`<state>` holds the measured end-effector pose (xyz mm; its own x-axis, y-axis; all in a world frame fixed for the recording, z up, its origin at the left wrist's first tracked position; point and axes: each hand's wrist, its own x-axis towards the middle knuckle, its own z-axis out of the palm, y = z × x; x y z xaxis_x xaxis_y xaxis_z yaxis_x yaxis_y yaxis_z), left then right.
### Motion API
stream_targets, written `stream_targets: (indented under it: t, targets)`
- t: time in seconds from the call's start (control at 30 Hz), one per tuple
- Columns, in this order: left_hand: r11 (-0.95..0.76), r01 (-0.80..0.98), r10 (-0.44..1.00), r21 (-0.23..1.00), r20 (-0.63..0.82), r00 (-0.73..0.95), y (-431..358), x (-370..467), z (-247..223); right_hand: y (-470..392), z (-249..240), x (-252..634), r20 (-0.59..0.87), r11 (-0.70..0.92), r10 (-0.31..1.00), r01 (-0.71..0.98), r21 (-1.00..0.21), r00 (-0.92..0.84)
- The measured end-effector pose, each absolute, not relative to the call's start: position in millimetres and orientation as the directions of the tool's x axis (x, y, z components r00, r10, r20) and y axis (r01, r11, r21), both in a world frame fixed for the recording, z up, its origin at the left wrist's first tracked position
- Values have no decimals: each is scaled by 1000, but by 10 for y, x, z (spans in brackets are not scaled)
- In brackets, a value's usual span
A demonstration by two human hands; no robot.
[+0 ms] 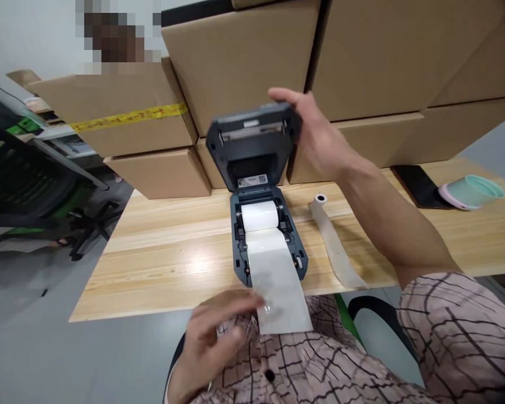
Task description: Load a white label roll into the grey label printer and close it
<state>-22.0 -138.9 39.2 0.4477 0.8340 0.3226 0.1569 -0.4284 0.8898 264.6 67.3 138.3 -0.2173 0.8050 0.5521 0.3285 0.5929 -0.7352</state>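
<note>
A dark grey label printer stands on the wooden table with its lid tilted up. My right hand is closed around the right edge of that lid. Inside the printer sits a white label roll, and its label strip runs out over the front and hangs past the table edge above my lap. Beside the strip's left edge is my left hand, fingers stretched out and thumb apart. A fingertip is at the strip, slightly blurred; whether it touches I cannot tell.
Right of the printer lies a small roll with a curling paper strip. A dark phone-like slab and a mint-green cup are farther right. Cardboard boxes are stacked behind. An office chair stands on the left.
</note>
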Motion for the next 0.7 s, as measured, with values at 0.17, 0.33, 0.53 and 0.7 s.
stream_targets:
  t: [0.17,0.33,0.53,0.7]
  targets:
    - [-385,116,906,916,399,-142,-1152,-160,194,-452,933,2795,462,610,775,320,-725,-431]
    - [-239,62,971,969,239,7,-937,113,0,-1065,376,2703,549,711,702,495,-499,-454]
    - [-48,-33,997,998,50,63,-988,280,-26,-1137,36,2437,620,587,756,637,-500,-210]
    - [-47,-15,998,999,48,39,-1022,263,23,-1147,-204,2343,659,544,747,645,-537,-82]
